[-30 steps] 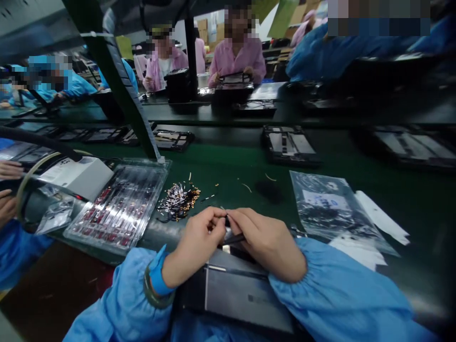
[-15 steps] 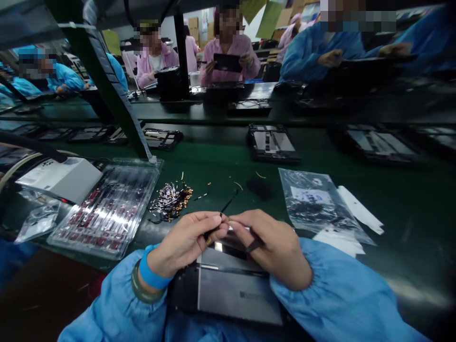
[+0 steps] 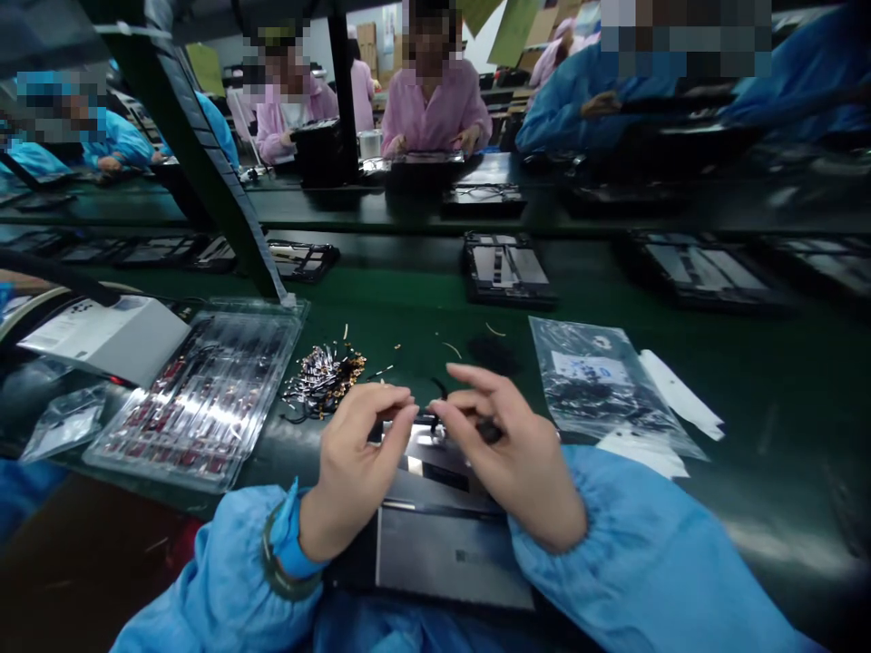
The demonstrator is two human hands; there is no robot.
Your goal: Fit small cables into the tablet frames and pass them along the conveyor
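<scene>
hands meet at the near centre of the green bench (image 3: 422,317). left hand (image 3: 354,467) has thumb and forefinger pressed together on a small dark part (image 3: 427,419), whose exact form is too small to tell. right hand (image 3: 513,453) pinches the same part from the right with thumb and forefinger; its other fingers are spread and raised. both hands sit directly over the far edge of a dark flat device (image 3: 435,544) lying at the near edge of the bench between the blue sleeves. left of the hands: a heap of small metallic components (image 3: 323,374), then a clear blister tray (image 3: 204,394), then a white box (image 3: 102,337). right of the hands: a clear plastic bag (image 3: 602,385) with a white paper strip (image 3: 680,394) just beside it. far side: other people seated at work.
</scene>
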